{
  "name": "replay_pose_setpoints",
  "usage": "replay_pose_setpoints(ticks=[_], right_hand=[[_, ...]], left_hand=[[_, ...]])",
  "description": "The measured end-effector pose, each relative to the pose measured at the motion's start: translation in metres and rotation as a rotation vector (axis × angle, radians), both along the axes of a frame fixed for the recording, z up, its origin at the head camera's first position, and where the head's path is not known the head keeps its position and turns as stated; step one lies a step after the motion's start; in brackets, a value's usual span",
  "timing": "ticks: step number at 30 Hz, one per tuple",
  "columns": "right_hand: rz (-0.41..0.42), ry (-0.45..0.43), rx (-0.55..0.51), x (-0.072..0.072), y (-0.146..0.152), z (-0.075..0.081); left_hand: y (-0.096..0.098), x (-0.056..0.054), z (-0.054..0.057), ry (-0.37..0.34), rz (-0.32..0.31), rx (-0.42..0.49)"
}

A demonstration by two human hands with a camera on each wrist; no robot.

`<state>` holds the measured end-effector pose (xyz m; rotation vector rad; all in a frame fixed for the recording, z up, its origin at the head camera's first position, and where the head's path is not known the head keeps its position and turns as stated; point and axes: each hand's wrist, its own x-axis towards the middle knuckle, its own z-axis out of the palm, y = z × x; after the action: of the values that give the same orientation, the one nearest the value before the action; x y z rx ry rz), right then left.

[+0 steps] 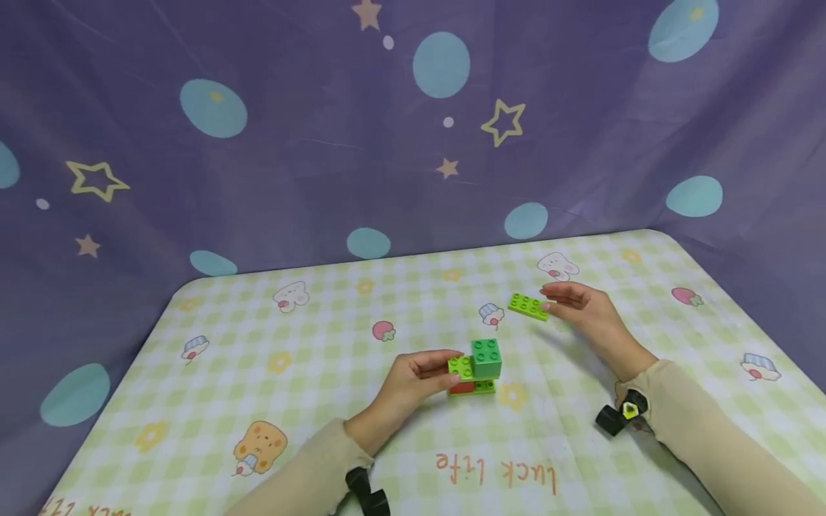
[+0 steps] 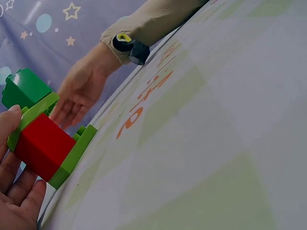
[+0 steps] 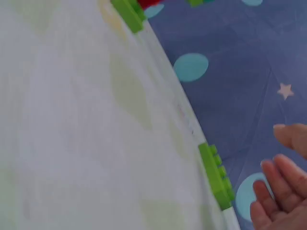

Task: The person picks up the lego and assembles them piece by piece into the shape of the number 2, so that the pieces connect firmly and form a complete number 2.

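My left hand grips a small stack of toy building bricks by its left end. At the stack's base lies a light green plate, bearing a red brick. A second light green plate caps the red one, with a green brick on its right half. Farther back and to the right, a loose light green plate lies studs up on the tablecloth. Beside its right end is my right hand, fingers loosely bent and thumb apart; the right wrist view shows a gap between them and this plate.
A green-and-white checked tablecloth with printed cartoon figures and lettering covers the table. Behind the table's far edge hangs a purple curtain with stars and blue ovals. Each wrist wears a black strap with a camera.
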<state>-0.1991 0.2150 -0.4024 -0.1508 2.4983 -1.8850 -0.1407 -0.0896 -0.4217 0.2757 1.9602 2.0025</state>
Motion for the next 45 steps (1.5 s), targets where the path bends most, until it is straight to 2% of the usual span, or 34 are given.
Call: replay_pose_setpoints(ticks=[5,14,28,40,45], right_hand=[[-0.033,-0.071,0.005,-0.004,0.008,-0.010],[-0.017,-0.138,0.070,-0.009,0.004,-0.013],[-0.008,-0.094,0.216,-0.013,0.004,-0.016],[-0.002,-0.112,0.333,-0.015,-0.003,-0.018],[-0.005,-0.114,0.367,-0.015,-0.005,-0.017]], left_hand=[[0.002,0.001,-0.002,0.001,-0.017,0.021],[0.005,0.001,-0.003,0.011,-0.028,0.012],[0.002,-0.001,0.001,0.020,-0.031,0.009],[0.000,0.000,-0.001,-0.006,-0.010,0.003],[0.000,-0.001,-0.001,0.006,-0.013,-0.002]])
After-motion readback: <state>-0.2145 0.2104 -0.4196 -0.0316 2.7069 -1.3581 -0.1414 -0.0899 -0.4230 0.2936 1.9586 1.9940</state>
